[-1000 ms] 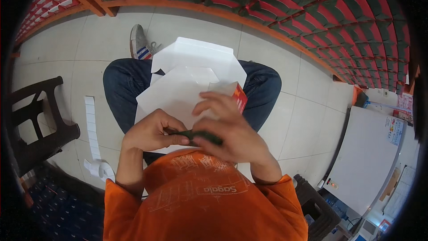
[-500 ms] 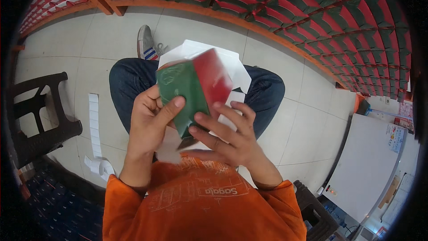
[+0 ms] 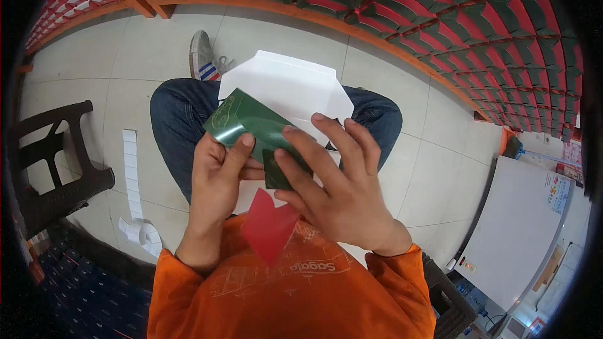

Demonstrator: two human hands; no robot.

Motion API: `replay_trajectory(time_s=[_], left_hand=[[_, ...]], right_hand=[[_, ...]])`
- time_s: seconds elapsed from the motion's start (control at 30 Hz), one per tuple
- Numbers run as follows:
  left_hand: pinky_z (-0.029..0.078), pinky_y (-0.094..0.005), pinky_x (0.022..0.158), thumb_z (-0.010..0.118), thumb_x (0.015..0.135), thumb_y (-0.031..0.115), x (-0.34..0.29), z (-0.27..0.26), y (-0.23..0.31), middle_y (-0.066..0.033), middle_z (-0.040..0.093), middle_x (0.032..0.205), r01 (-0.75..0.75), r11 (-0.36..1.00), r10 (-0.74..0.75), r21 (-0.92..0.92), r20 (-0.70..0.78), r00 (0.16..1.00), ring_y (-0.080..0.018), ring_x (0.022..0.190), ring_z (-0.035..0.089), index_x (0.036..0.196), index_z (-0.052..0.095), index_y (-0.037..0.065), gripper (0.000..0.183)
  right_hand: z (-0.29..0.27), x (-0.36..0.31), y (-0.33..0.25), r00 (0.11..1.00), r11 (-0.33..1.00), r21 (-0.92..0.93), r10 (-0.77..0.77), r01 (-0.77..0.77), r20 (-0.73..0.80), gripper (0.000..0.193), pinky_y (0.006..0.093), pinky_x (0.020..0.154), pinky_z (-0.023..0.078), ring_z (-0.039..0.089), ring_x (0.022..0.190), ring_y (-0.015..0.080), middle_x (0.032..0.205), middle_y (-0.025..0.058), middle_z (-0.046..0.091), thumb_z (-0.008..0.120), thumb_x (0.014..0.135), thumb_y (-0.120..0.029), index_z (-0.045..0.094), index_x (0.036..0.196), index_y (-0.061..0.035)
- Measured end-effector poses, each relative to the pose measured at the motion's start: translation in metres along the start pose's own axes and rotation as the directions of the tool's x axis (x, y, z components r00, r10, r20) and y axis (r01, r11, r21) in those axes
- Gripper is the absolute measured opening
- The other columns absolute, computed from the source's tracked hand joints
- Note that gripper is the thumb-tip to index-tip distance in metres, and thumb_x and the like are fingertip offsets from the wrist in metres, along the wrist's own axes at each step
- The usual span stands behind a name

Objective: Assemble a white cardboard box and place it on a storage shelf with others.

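Green card | prob. light, springy, slick; hold edges | L hand grip: pinching left side | R hand grip: right end, closure unclear

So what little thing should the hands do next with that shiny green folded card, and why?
Maybe the right hand should gently press down the dark green flap of the shiny green folded card: that hand's fingers lie on it, it looks angled away from the brighter part, and the left hand holds the card's other end.
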State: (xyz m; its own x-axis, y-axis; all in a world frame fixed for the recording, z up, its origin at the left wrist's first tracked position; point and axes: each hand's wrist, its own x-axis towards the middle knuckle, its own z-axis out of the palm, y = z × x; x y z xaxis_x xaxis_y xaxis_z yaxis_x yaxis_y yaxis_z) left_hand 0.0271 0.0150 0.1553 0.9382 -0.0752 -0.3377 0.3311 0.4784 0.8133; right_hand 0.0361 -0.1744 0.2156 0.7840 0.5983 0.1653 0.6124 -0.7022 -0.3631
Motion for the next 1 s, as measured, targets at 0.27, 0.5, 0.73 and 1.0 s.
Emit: replay_trajectory(time_s=[0.27,0.5,0.73,1.0], left_hand=[[0.063,-0.0358,0.081,0.054,0.097,0.002,0.011,0.017,-0.018,-0.0180,0.063,0.113,0.044,0.998,-0.041,-0.042,0.073,0.996,-0.0251,0.098,0.069,0.123,0.051,-0.008,0.027],[0.057,-0.0287,0.084,0.062,0.093,0.003,0.070,-0.001,-0.047,-0.0129,0.067,0.108,0.121,0.984,-0.129,0.134,0.051,0.990,-0.0220,0.097,0.068,0.117,0.059,-0.002,0.025],[0.044,-0.0406,0.098,0.074,0.083,0.018,0.039,-0.007,-0.068,-0.0193,0.059,0.122,-0.461,0.563,0.223,0.686,0.411,0.884,-0.0302,0.118,0.056,0.129,0.053,0.003,0.053],[0.034,-0.0469,0.111,0.073,0.084,0.038,0.026,-0.091,0.016,-0.0251,0.038,0.150,-0.302,0.952,0.195,0.052,0.657,0.728,-0.0379,0.138,0.038,0.151,0.035,0.011,0.082]], right_hand=[[0.032,0.004,0.061,0.982,0.813,0.553,0.180,-0.182,0.058,0.045,0.0354,0.095,0.046,0.059,0.106,0.0295,0.115,0.0133,0.056,0.081,0.073,-0.004,0.061,0.113,-0.0051],[0.047,-0.008,0.083,0.990,0.925,0.380,0.043,0.012,-0.135,0.065,0.0456,0.106,0.040,0.047,0.128,0.0382,0.132,0.0163,0.054,0.074,0.071,-0.001,0.057,0.132,-0.0102],[0.031,0.006,0.065,0.989,0.978,0.209,-0.007,-0.025,0.150,0.086,0.0446,0.096,0.045,0.049,0.121,0.0382,0.125,0.0158,0.053,0.089,0.055,-0.014,0.056,0.134,-0.0197],[0.057,-0.019,0.094,0.793,0.062,0.997,0.606,0.041,-0.070,0.052,0.0303,0.089,0.053,0.061,0.111,0.0178,0.114,0.0076,0.063,0.076,0.082,-0.012,0.056,0.127,0.0028]])
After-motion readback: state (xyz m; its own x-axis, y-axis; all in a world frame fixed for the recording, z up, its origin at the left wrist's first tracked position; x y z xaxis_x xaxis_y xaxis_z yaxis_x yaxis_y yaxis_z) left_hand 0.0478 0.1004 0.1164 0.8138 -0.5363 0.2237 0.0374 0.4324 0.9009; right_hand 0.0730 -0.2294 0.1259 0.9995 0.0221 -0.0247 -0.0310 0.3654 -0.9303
